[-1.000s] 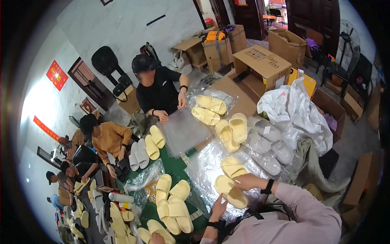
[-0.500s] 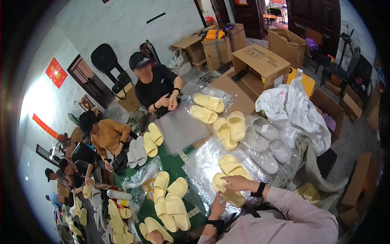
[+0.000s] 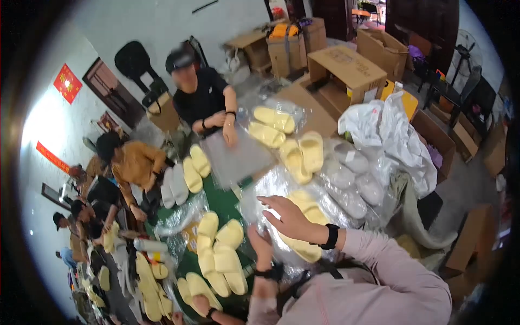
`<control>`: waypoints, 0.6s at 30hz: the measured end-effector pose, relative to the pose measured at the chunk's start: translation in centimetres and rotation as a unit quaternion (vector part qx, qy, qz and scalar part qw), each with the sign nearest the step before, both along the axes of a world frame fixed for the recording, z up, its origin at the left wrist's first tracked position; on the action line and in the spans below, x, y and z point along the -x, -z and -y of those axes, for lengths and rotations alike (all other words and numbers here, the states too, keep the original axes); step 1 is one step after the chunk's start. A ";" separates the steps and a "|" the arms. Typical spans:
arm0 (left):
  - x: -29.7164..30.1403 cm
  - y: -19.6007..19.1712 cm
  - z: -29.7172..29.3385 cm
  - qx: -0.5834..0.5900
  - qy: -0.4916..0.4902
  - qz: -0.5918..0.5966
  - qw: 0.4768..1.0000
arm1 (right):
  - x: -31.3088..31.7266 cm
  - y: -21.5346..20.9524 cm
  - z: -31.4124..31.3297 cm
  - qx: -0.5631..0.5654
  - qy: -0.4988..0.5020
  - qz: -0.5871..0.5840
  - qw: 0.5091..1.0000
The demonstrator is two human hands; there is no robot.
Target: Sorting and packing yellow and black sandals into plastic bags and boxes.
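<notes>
My right hand (image 3: 292, 218) hovers over a pair of pale yellow slippers (image 3: 301, 247), its fingers stretched toward the left and holding nothing. Beneath the pair spreads clear plastic wrapping (image 3: 262, 195). At the left side of that plastic is my left hand (image 3: 261, 245), fingers pointing up; blur hides whether they grip its edge. Further left, several loose yellow slippers (image 3: 230, 260) lie on the green table top (image 3: 219, 203). Beyond my right hand rest a bagged yellow pair (image 3: 301, 157) and several grey slippers (image 3: 346, 197) in clear plastic.
Across the table, a person in black (image 3: 200, 97) lays a hand on a stack of clear bags (image 3: 238, 160). Another person's hand (image 3: 201, 304) touches yellow slippers at lower left. A white plastic sack (image 3: 374, 130) and an open cardboard box (image 3: 346, 70) stand at right.
My right hand has lifted off the yellow slippers and moved up and left. My left hand has shifted left and up. The person opposite has reached down onto the clear bags.
</notes>
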State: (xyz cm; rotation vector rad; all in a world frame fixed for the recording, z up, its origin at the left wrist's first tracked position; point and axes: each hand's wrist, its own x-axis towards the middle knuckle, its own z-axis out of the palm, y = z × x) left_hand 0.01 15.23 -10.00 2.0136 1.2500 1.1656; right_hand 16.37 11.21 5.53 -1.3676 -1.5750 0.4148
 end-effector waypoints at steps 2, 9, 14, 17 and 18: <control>-1.8 -4.0 -3.4 -0.077 -0.023 0.047 0.996 | 1.6 1.0 2.0 0.027 -0.030 -0.060 0.997; -4.1 -10.0 -5.1 -0.150 0.033 -0.180 0.972 | 6.1 5.2 5.9 -0.010 -0.074 0.183 0.980; -2.2 -3.0 -2.3 -0.031 0.055 -0.142 0.988 | 9.5 -1.1 6.8 0.036 -0.267 -0.064 0.961; -5.2 -1.7 2.1 -0.017 0.141 -0.146 0.979 | 10.2 -5.8 8.9 0.063 -0.507 -0.429 0.745; -6.5 -2.5 3.6 0.012 0.177 -0.126 0.976 | 11.8 -5.3 8.2 0.069 -0.510 -0.424 0.745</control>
